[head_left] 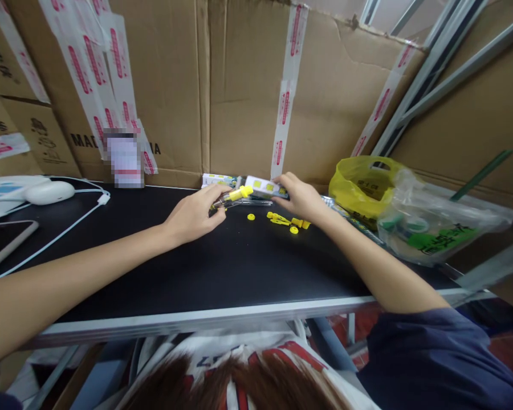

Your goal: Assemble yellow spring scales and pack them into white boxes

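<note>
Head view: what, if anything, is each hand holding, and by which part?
The left hand holds a yellow-tipped tube by its other end; the right hand holds a white printed box by its right end.

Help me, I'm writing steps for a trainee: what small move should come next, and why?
Probably line up the yellow-ended tube with the left end of the white box: the left hand holds the tube, the right hand holds the box, and the two overlap in this view. Whether the box is open there is unclear.

"MAD" and "IA" — black capitals (pixel 82 140) low on the tall cardboard box (pixel 171 85)
</note>
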`<action>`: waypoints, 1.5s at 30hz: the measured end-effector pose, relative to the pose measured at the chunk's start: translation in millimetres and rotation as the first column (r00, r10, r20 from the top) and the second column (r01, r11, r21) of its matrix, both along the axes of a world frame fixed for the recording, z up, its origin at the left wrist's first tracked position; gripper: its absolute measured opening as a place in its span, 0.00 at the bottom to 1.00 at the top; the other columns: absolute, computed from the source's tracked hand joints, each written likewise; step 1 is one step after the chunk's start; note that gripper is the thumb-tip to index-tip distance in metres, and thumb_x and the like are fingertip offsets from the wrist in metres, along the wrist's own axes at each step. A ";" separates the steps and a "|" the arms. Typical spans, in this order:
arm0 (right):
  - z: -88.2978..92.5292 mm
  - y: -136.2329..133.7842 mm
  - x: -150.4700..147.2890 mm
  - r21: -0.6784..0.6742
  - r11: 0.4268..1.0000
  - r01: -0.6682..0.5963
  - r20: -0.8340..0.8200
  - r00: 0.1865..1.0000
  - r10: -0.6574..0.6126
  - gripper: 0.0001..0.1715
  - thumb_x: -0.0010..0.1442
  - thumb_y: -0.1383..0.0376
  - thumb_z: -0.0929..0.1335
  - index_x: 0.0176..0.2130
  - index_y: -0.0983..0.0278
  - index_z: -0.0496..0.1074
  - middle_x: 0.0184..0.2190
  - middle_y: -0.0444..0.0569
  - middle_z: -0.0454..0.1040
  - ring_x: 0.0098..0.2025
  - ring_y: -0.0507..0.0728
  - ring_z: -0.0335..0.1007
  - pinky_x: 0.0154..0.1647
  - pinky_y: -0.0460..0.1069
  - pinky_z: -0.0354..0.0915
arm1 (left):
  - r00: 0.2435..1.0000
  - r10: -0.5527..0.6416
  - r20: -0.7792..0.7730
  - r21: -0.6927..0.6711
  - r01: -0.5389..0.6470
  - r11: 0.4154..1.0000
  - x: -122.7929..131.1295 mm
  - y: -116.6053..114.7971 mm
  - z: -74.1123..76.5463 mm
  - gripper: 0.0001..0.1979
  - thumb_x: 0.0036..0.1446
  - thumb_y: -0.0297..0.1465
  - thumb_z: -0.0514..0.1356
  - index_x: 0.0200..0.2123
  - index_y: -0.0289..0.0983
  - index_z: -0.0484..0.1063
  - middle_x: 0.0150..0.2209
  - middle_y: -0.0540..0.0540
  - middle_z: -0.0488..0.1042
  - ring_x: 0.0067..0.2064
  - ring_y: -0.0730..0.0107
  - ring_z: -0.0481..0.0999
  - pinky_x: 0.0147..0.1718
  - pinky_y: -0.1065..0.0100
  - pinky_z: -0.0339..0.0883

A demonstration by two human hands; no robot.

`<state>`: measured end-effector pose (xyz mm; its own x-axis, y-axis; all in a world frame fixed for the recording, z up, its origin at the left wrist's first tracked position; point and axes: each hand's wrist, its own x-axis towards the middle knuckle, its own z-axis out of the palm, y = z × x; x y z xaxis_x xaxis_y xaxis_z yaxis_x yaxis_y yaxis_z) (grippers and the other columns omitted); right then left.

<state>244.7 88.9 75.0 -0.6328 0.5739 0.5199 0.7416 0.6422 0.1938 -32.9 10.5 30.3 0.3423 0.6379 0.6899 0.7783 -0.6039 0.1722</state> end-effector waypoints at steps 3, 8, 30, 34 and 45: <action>-9.8 -34.4 -17.8 -0.014 0.990 -0.139 0.131 0.981 0.140 0.20 0.61 0.58 0.64 0.52 0.62 0.63 0.48 0.53 0.69 0.41 0.59 0.70 0.37 0.50 0.63 | 0.999 -0.025 0.036 0.048 0.024 0.999 -0.1 -0.4 5.4 0.18 0.55 0.35 0.56 0.48 0.34 0.69 0.45 0.41 0.74 0.45 0.61 0.74 0.45 0.64 0.67; -16.3 -54.0 -22.2 -0.066 0.977 -0.203 0.139 0.968 0.211 0.19 0.61 0.59 0.65 0.50 0.63 0.65 0.45 0.53 0.71 0.43 0.59 0.70 0.38 0.49 0.62 | 0.999 -0.044 0.029 0.026 0.043 0.999 1.3 -1.5 8.1 0.13 0.56 0.39 0.57 0.34 0.34 0.71 0.34 0.44 0.73 0.35 0.66 0.71 0.36 0.67 0.66; -4.4 -40.9 -10.9 -0.214 0.902 -0.375 -0.125 0.926 0.355 0.21 0.54 0.62 0.68 0.49 0.63 0.67 0.44 0.50 0.75 0.41 0.57 0.72 0.42 0.49 0.63 | 0.990 -0.088 0.111 0.028 0.085 0.996 0.2 -1.8 2.4 0.14 0.57 0.38 0.57 0.41 0.36 0.72 0.41 0.43 0.69 0.43 0.63 0.71 0.45 0.63 0.66; -5.8 -41.5 -11.6 -0.230 0.894 -0.384 -0.146 0.922 0.358 0.23 0.56 0.62 0.66 0.52 0.63 0.65 0.48 0.51 0.74 0.43 0.58 0.71 0.43 0.49 0.63 | 0.984 -0.136 0.113 0.022 0.134 0.991 -0.7 -1.0 4.0 0.14 0.59 0.39 0.56 0.41 0.35 0.71 0.40 0.43 0.70 0.42 0.63 0.71 0.44 0.64 0.66; -8.1 -57.1 -17.9 -0.294 0.896 -0.334 -0.095 0.943 0.320 0.31 0.60 0.59 0.64 0.61 0.59 0.56 0.51 0.52 0.72 0.45 0.61 0.72 0.43 0.52 0.64 | 0.955 -0.182 0.234 -0.187 0.228 0.956 1.7 3.4 -5.7 0.24 0.57 0.48 0.56 0.47 0.34 0.68 0.42 0.43 0.75 0.41 0.63 0.74 0.41 0.67 0.67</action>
